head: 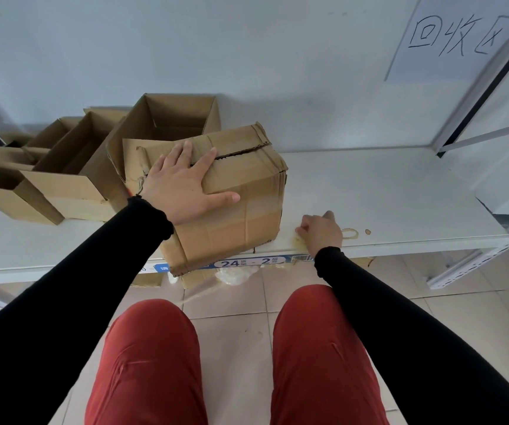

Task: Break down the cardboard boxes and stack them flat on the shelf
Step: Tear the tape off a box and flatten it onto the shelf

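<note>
Cardboard box point(225, 191), still sealed, sits at the shelf point(385, 191) front edge, one corner overhanging; left hand point(182, 185) lies flat, fingers spread, on its top, while right hand point(320, 230), loosely curled and holding nothing, rests just right of its base, so left is nearer.

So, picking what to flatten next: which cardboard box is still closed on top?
The worn brown cardboard box under the left hand; the others stand open.
</note>
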The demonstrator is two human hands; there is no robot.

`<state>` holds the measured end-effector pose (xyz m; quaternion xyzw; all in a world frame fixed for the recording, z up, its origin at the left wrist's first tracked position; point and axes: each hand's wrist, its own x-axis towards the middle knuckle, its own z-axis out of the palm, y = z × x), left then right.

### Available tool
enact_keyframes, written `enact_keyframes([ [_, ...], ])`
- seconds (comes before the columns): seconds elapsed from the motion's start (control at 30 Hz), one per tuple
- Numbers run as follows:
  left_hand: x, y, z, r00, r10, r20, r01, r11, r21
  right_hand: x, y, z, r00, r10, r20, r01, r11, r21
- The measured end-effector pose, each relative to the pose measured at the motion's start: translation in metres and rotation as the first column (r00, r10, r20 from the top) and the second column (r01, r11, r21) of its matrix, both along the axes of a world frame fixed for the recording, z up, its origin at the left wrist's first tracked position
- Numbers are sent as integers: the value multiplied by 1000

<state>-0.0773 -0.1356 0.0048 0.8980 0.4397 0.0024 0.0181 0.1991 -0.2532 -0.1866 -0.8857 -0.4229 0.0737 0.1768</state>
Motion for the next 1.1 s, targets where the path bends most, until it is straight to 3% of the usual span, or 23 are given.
enact_keyframes([
  [0.13, 0, 0, 0, 1000, 2, -5, -2, 1000, -2, -3, 2, -3, 998, 10, 64, -12, 999, 32],
  [0.23, 0, 1, 0, 1000, 0, -2, 0, 1000, -11, -10, 3, -2, 990, 108, 95, -109, 994, 11],
  [0.5, 1, 3, -2, 1000, -11, 11, 10, 1000, 10, -5, -25, -9, 967, 240, 89, -241, 971, -3],
  [0.67, -1, 5, -4, 1000, -14, 20, 14, 1000, 16, -1, -39, -23, 914, 312, 258, -323, 947, -3],
  [0.77, 0, 4, -5, 1000, -16, 19, 15, 1000, 17, -7, -42, -20, 933, 271, 239, -270, 962, -37],
  [0.9, 0, 5, -5, 1000, -12, 16, 12, 1000, 17, -11, -44, -9, 980, 157, 118, -163, 986, 39],
  [1.0, 0, 5, -5, 1000, -11, 13, 11, 1000, 15, -11, -46, -10, 953, 248, 171, -249, 968, -21],
  [1.1, 0, 3, -4, 1000, -11, 16, 11, 1000, 9, -7, -43, -13, 956, 266, 123, -268, 963, 1],
])
